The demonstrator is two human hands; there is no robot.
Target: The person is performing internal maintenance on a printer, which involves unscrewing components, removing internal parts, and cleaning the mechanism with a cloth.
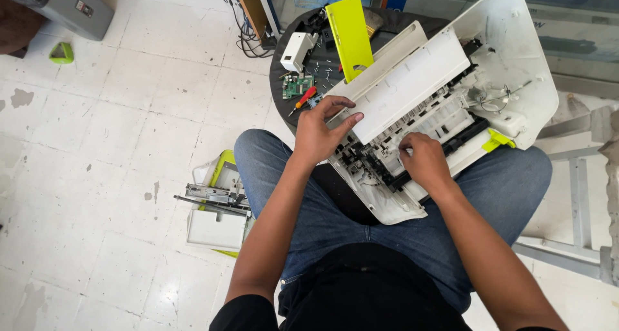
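My left hand (320, 134) pinches the white panel (409, 86) edge, right hand (422, 161) fingers curled into the opened printer (516, 66) on my lap.

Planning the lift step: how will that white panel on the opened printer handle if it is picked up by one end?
The white panel is long, thin plastic, so probably light and likely to flex or twist. The left hand grips only its near corner, so the far end may sag. Its smooth face looks a bit slippery.
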